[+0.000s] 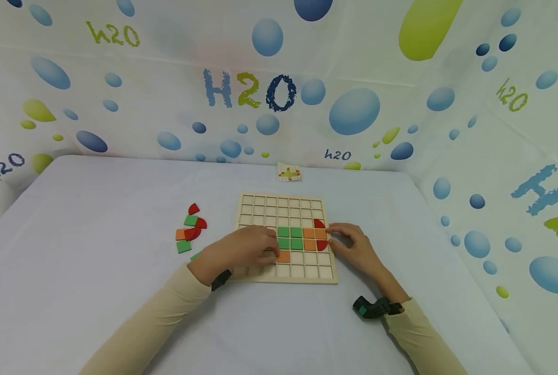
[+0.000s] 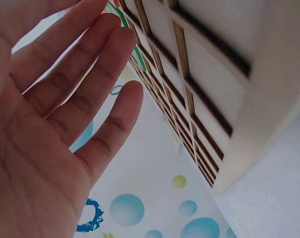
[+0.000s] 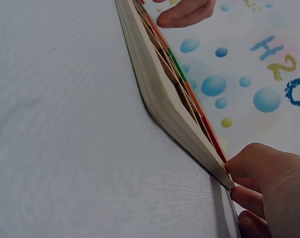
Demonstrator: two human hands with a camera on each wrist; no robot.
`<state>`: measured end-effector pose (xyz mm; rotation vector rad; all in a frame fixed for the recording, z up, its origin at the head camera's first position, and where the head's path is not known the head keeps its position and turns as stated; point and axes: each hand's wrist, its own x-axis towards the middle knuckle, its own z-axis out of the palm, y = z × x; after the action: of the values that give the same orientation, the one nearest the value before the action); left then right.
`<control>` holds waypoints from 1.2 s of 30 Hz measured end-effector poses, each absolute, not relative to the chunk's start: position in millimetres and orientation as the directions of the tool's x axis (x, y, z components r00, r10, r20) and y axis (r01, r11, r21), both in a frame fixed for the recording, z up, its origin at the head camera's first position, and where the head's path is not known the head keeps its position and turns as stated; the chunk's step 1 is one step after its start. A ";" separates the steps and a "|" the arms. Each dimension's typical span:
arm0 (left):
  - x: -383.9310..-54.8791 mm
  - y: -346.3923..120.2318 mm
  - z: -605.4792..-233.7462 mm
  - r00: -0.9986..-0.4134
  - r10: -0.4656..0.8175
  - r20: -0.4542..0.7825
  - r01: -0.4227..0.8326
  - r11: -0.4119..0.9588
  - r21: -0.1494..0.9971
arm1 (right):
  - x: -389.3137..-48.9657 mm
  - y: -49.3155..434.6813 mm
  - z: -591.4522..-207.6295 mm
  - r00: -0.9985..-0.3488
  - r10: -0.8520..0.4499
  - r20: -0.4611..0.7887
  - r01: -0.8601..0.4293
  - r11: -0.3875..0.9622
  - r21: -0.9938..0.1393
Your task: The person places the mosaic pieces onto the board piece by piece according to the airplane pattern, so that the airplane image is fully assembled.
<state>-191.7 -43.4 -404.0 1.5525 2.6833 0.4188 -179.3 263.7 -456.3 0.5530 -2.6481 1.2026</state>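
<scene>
A wooden grid board (image 1: 307,272) lies on the table, its square cells partly filled. Green square tiles (image 1: 283,232), orange square tiles (image 1: 309,234) and rounded red pieces (image 1: 322,245) sit in its right half. Over the board's left half is my left hand (image 1: 248,247), its fingertips at a single orange tile (image 1: 284,256). The left wrist view shows that hand's fingers (image 2: 97,89) extended; the thumb's contact is hidden. My right hand (image 1: 358,250) rests at the board's right edge, thumb and index apart, fingertips touching the rim, also in the right wrist view.
Left of the board lies a loose pile of red pieces (image 1: 193,234), green tiles (image 1: 184,246) and an orange tile (image 1: 180,234). One green tile (image 1: 195,255) is partly behind the left wrist. A small patterned card (image 1: 289,172) stands behind the board. Printed cloth (image 1: 175,104) hangs at the back.
</scene>
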 end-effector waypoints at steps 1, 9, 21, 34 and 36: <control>-191.8 -44.9 -403.8 -0.511 0.851 0.120 0.848 0.476 0.234 | -179.1 263.6 -456.2 -0.914 -0.258 0.314 -0.406 0.603 -0.687; -190.5 -59.2 -400.7 -0.552 0.826 0.110 0.819 0.513 0.258 | -177.7 262.9 -454.0 -0.920 -0.255 0.297 -0.391 0.596 -0.701; -193.1 -84.5 -387.3 -0.604 0.790 0.109 0.765 0.536 0.356 | -179.1 261.5 -454.7 -0.923 -0.250 0.292 -0.384 0.604 -0.698; -207.7 -109.1 -387.5 -0.680 0.725 0.112 0.696 0.589 0.410 | -179.8 262.3 -455.8 -0.923 -0.248 0.293 -0.384 0.606 -0.697; -210.9 -113.6 -387.9 -0.694 0.712 0.106 0.680 0.599 0.422 | -179.3 262.5 -455.1 -0.925 -0.247 0.289 -0.380 0.605 -0.700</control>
<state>-210.9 -113.6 -387.9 1.1957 2.7436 0.6770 -179.3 262.5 -455.1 0.5257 -2.6658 1.2200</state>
